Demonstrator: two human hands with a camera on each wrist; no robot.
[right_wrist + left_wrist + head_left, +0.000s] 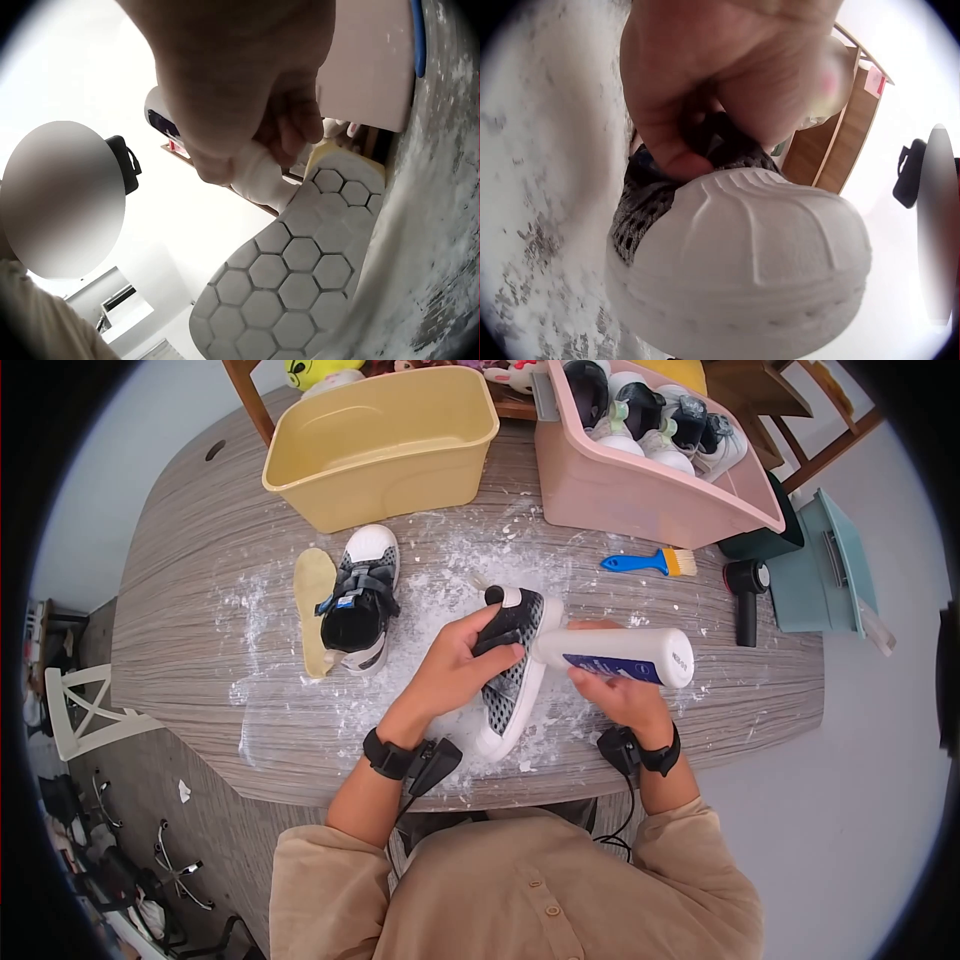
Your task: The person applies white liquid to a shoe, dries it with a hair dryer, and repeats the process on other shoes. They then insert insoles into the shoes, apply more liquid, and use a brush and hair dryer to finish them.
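Note:
My left hand (pixel 460 665) grips a black and white sneaker (pixel 500 740) by its upper, tipped on its side, thumb across the straps. In the left wrist view the sneaker's white ridged toe cap (pixel 757 232) faces the camera. My right hand (pixel 635 705) holds a white squeeze bottle (pixel 645 645) with a dark blue label, lying sideways, its narrow end right at the sneaker's sole. Hexagons pattern that sole (pixel 292 277) in the right wrist view, where the bottle's neck (pixel 259 176) overlaps its edge. To the left stand a matching sneaker (pixel 370 550) and a beige insole (pixel 312 585).
White powder covers much of the wooden table (pixel 200 710). At the back are a yellow bin (pixel 390 485) and a pink bin (pixel 650 505) holding several sneakers. A blue-handled brush (pixel 640 562), a black handheld device (pixel 747 605) and a teal container (pixel 825 580) are on the right.

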